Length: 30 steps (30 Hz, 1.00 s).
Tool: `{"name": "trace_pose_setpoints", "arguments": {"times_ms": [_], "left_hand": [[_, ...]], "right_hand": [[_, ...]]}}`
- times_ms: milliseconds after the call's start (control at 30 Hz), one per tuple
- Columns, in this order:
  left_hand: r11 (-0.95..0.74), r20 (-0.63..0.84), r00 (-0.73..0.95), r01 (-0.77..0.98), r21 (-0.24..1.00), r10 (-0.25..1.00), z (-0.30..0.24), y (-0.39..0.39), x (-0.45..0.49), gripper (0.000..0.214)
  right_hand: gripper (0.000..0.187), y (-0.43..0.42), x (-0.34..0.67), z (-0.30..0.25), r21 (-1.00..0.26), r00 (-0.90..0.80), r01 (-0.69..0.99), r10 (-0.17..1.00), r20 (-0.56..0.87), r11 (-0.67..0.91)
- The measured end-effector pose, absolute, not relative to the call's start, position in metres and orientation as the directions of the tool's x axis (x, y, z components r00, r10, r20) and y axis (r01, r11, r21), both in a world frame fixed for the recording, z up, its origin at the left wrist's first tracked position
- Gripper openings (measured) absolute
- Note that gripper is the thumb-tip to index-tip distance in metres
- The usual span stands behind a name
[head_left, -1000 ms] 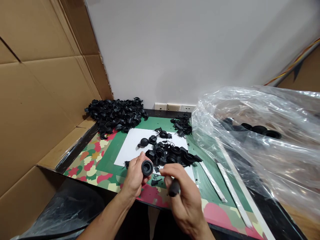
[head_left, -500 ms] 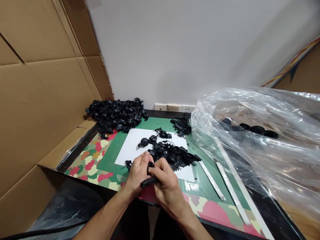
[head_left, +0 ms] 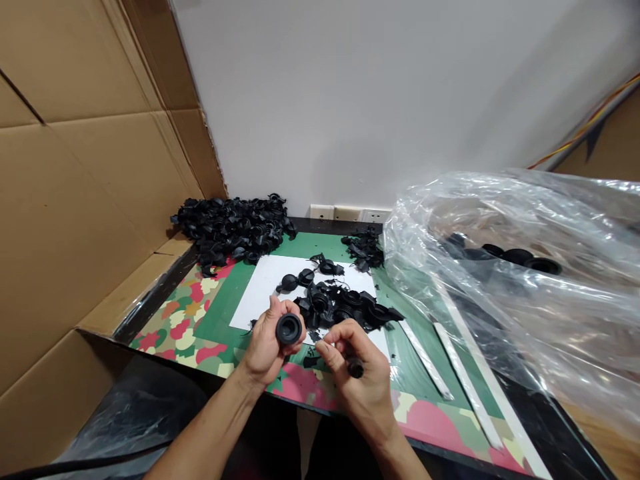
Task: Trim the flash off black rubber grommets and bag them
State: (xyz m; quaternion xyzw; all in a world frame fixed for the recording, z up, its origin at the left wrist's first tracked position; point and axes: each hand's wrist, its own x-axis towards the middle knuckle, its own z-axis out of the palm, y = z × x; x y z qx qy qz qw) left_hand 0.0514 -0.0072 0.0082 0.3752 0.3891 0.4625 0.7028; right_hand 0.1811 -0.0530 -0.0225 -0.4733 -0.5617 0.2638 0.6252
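Observation:
My left hand [head_left: 265, 343] is closed around a round black rubber part [head_left: 289, 329], its ringed opening facing up toward me. My right hand [head_left: 357, 373] sits just to the right, apart from it. Its fingers are wrapped around a black rod-like thing, whose round end [head_left: 355, 368] shows; the rest is hidden. The thumb and forefinger come together over a small dark scrap, too small to tell whether they grip it. Just beyond both hands, a heap of black rubber pieces [head_left: 345, 307] covers part of a white sheet [head_left: 255, 293].
At the back left rises a bigger pile of black rubber pieces [head_left: 235, 230]; a smaller pile [head_left: 364, 250] lies back right. A clear plastic bag [head_left: 500, 320] with round black parts spreads on the right. Two white strips [head_left: 425, 360] lie before it. Cardboard [head_left: 100, 200] walls the left.
My hands were together over the black part and have moved apart, the right one rightward. The part's round opening now shows, and dark scraps lie on the mat between the hands.

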Motion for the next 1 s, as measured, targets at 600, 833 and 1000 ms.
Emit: {"name": "trace_pose_setpoints", "arguments": {"times_ms": [600,833,1000], "left_hand": [[0.315,-0.271,0.192,-0.259,0.913,0.943,0.005,-0.01,0.056,0.062],[0.271,-0.245,0.15,-0.185,0.945,0.958,0.0,-0.011,0.058,0.06],[0.199,-0.188,0.084,-0.15,0.968,0.978,-0.007,-0.011,0.057,0.057]], "right_hand": [[0.021,-0.048,0.168,-0.012,-0.472,-0.182,0.733,0.81,0.557,0.49],[0.02,-0.046,0.172,-0.013,-0.664,-0.145,0.562,0.849,0.508,0.493],[0.023,-0.049,0.163,-0.019,-0.549,-0.061,0.717,0.824,0.564,0.429]]}}
